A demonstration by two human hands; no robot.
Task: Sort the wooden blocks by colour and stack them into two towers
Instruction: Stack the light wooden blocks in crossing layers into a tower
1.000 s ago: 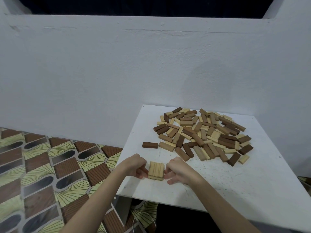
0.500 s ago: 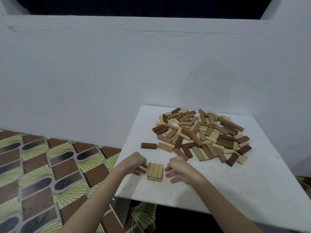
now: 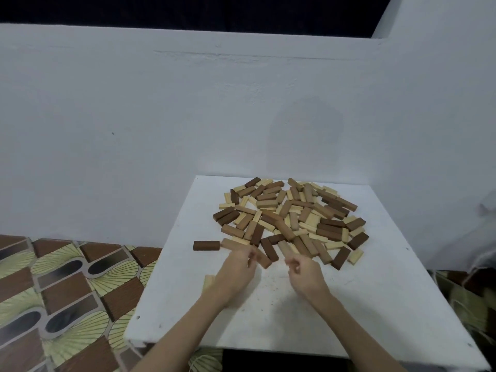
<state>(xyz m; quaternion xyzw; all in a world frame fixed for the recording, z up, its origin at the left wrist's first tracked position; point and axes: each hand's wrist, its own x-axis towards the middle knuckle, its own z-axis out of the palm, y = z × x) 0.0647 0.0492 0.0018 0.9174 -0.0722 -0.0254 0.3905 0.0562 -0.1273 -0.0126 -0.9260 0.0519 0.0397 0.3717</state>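
Note:
A heap of mixed wooden blocks (image 3: 290, 216), pale, mid-brown and dark brown, lies on the far half of the white table (image 3: 375, 304). One dark brown block (image 3: 206, 245) sits apart to the left of the heap. A flat row of pale blocks (image 3: 208, 281) lies near the table's left front; only its left end shows past my left wrist. My left hand (image 3: 236, 272) hovers at the heap's near edge, fingers loosely curled and blurred, holding nothing I can see. My right hand (image 3: 306, 275) is beside it, fingers loosely bent, with nothing in it.
A white wall (image 3: 161, 116) rises right behind the table and turns a corner on the right. Patterned brown and yellow floor tiles (image 3: 67, 291) lie to the left, below the table's left edge. The near right of the tabletop holds no blocks.
Both hands let go of the sides of the pale row and moved forward to the heap's near edge. The camera tilted, so the table sits lower in view.

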